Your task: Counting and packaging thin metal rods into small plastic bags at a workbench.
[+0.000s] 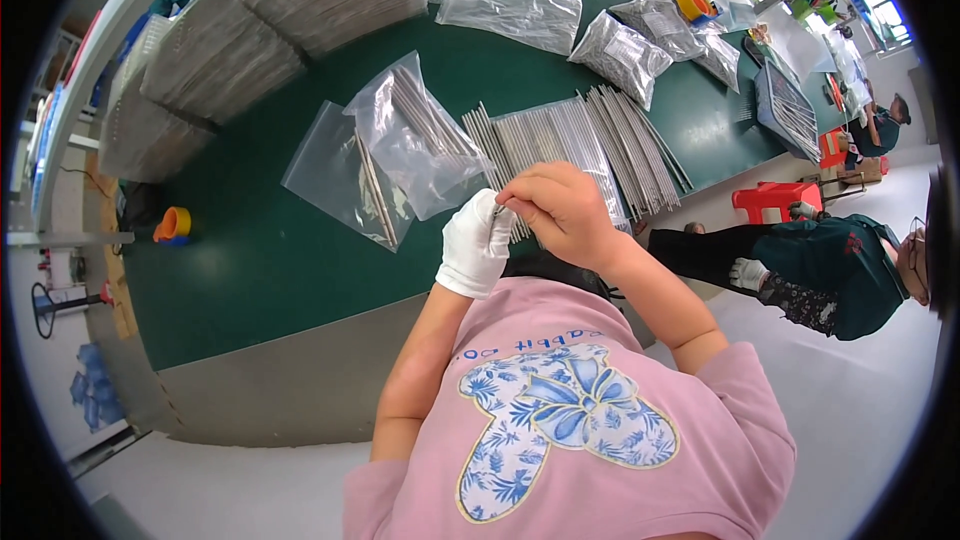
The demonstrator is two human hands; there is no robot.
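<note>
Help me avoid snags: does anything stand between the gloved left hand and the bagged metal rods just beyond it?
Yes: the clear plastic bag around the rods lies between them and the left hand. Nothing else visible stands there.

two rod bags (pixel 412 180), two tape rolls (pixel 180 223), perhaps three filled pouches (pixel 618 60)

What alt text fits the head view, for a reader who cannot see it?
A gloved left hand and a bare right hand meet, but whether they hold anything is unclear. Beyond them, metal rods lie on a green table, some inside clear plastic bags.
</note>
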